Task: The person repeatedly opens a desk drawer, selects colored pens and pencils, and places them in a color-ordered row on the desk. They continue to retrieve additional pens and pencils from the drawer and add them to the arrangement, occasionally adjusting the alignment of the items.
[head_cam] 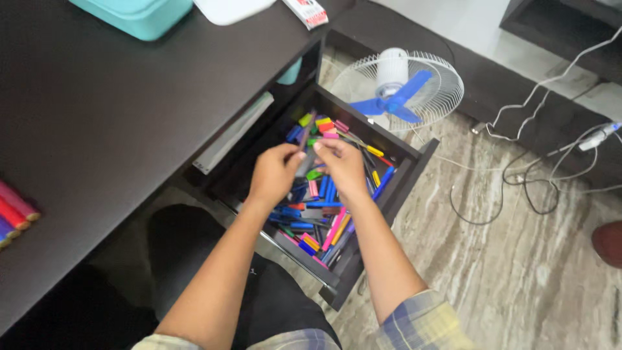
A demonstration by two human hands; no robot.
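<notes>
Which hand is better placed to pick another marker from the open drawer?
Probably the right hand: it hovers over the middle of the marker pile, while the left hand sits nearer the drawer's desk-side edge.

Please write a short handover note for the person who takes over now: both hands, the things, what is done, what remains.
Left hand and right hand: both over the open drawer, together pinching a grey pen between the fingertips.
Drawer: full of loose coloured pens and caps.
Done: drawer pulled out, one pen picked up.
Left: the remaining pens lie unsorted in the drawer.
</notes>
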